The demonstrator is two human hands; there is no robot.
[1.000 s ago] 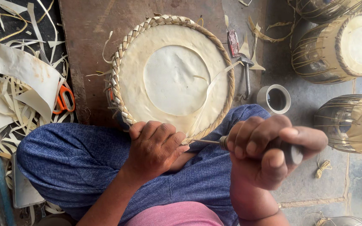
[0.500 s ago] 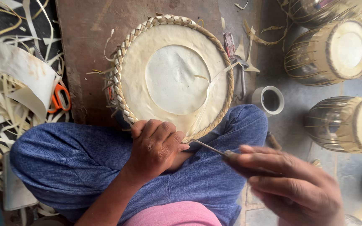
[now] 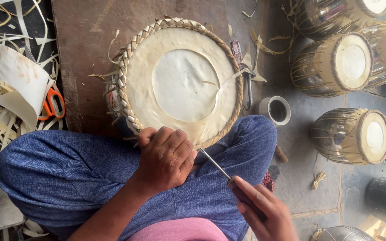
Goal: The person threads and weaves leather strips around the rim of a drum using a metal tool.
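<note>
A round drum head (image 3: 182, 80) with a pale skin and a braided hide rim rests against my crossed legs in blue trousers. My left hand (image 3: 165, 157) presses on its near rim, fingers curled over the braid. My right hand (image 3: 266, 213) grips the dark handle of a thin metal awl (image 3: 214, 164), whose tip points at the rim beside my left hand. A pale hide strip (image 3: 217, 100) runs from that spot across the skin toward the far rim.
Hide strips and scraps (image 3: 10, 85) lie at the left with orange-handled scissors (image 3: 52, 103). A small white cup (image 3: 275, 110) and metal pliers (image 3: 245, 80) sit right of the drum head. Several finished drums (image 3: 351, 134) lie on the floor at right.
My right hand has drawn back and down toward me, pulling the awl out from the rim. My left hand has stayed on the rim.
</note>
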